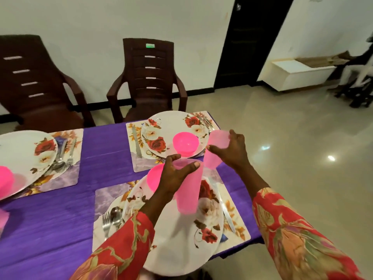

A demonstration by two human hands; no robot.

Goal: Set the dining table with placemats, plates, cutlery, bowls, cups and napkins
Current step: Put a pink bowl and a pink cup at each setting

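My left hand (174, 175) grips a pink cup (188, 196) by its rim, above the near floral plate (181, 235). My right hand (232, 150) holds a second pink cup (214, 152) beside the far plate (174, 134), over the right end of the far placemat (141, 162). A pink bowl (185, 143) sits on the far plate. Another pink bowl (154, 177) stands at the near plate's far edge, partly hidden by my left hand. A spoon and fork (111, 219) lie left of the near plate, a knife (227, 211) on its right.
The purple tablecloth (60, 219) covers the table. A third setting with a plate (24, 158), cutlery and a pink bowl (5, 178) lies at the left. Two brown chairs (149, 77) stand behind the table. The table's right edge borders a shiny tiled floor (292, 148).
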